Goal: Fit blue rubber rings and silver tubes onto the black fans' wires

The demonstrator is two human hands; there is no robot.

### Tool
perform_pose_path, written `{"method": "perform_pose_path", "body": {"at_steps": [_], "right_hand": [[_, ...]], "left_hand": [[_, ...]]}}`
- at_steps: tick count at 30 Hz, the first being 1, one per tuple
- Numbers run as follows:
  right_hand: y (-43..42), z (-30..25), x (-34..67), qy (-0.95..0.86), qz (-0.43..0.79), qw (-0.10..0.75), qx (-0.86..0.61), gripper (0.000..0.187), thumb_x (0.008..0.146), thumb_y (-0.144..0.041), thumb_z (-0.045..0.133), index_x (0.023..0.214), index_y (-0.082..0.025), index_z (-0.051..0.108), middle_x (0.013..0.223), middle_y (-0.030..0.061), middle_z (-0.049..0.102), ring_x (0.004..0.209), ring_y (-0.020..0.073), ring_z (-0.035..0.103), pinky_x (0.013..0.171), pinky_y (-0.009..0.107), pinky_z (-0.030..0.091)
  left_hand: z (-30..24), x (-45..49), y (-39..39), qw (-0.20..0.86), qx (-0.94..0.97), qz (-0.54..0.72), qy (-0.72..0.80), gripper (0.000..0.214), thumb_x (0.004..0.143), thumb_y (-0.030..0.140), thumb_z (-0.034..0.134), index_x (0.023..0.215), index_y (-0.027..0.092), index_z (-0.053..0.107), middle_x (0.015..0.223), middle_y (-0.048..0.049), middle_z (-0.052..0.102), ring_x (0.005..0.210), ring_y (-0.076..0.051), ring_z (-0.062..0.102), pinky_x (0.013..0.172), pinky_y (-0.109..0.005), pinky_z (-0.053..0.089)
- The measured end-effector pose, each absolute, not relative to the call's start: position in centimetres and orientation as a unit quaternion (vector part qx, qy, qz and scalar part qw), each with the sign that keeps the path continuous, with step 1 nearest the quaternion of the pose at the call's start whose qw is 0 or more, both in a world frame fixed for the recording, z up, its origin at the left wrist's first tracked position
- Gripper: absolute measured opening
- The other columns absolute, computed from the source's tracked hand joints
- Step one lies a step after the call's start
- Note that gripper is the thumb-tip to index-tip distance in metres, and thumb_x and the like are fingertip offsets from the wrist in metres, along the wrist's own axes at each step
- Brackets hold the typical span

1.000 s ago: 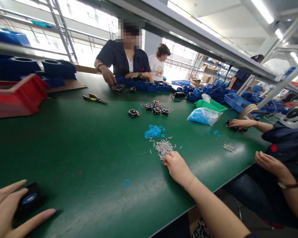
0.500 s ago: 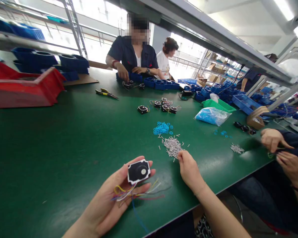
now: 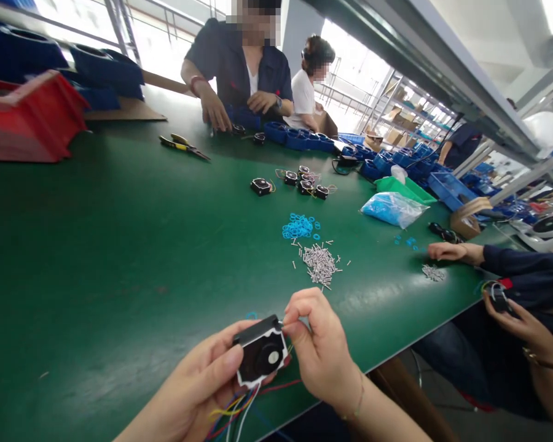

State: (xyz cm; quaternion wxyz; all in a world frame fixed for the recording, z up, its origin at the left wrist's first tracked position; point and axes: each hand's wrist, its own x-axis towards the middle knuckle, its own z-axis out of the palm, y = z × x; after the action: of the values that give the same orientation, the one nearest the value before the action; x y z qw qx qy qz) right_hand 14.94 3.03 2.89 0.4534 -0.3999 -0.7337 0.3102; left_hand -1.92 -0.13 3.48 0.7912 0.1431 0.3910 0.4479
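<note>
Right hand (image 3: 320, 353) moved from pins (image 3: 320, 265) to fan (image 3: 260, 354) corner, pinch contents hidden; left hand (image 3: 198, 390) grasps fan.

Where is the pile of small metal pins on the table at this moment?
In the head view, the pile of metal pins lies on the green table, right of centre, just below the blue rings and beyond the right hand.
</note>
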Motion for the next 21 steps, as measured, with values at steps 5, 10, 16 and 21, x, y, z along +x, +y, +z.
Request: {"method": "perform_pose_path", "body": {"at_steps": [5,10,16,21], "right_hand": [[3.2,2.5,14.6,-0.74,0.318,0.448,-0.388,0.009,0.089,-0.015,0.046,0.084,-0.021,0.05,0.084,0.0018,0.051,0.081,0.0143,0.05,0.072,0.028,0.043],[3.3,2.6,14.8,-0.757,0.303,0.436,-0.381,0.01,0.089,-0.014,0.046,0.082,-0.02,0.051,0.083,0.0019,0.051,0.081,0.0141,0.049,0.073,0.028,0.042],[3.5,3.6,16.1,-0.709,0.497,0.36,-0.347,0.004,0.083,-0.02,0.059,0.08,-0.018,0.057,0.089,0.0033,0.052,0.087,0.0143,0.05,0.079,0.027,0.041],[3.0,2.0,16.0,-0.518,0.695,0.373,-0.33,0.02,0.077,-0.033,0.066,0.079,-0.018,0.052,0.088,0.0025,0.053,0.078,0.0125,0.05,0.072,0.025,0.041]], "left_hand": [[3.1,-2.5,-0.2,0.801,0.161,0.429,0.386,0.039,0.064,0.034,0.076,0.098,0.014,0.071,0.093,-0.0135,0.07,0.089,-0.03,0.064,0.08,-0.04,0.053],[2.0,-3.0,-0.1,0.824,0.192,0.401,0.352,0.039,0.07,0.035,0.072,0.104,0.017,0.068,0.098,-0.0102,0.067,0.096,-0.029,0.061,0.085,-0.039,0.05],[1.5,-3.2,0.3,0.83,0.291,0.359,0.311,0.039,0.072,0.042,0.068,0.104,0.019,0.066,0.097,-0.0077,0.065,0.095,-0.028,0.059,0.085,-0.037,0.047],[1.0,-2.7,0.0,0.835,0.287,0.34,0.322,0.039,0.069,0.047,0.07,0.097,0.019,0.069,0.086,-0.0066,0.067,0.086,-0.026,0.062,0.075,-0.032,0.049]]}}
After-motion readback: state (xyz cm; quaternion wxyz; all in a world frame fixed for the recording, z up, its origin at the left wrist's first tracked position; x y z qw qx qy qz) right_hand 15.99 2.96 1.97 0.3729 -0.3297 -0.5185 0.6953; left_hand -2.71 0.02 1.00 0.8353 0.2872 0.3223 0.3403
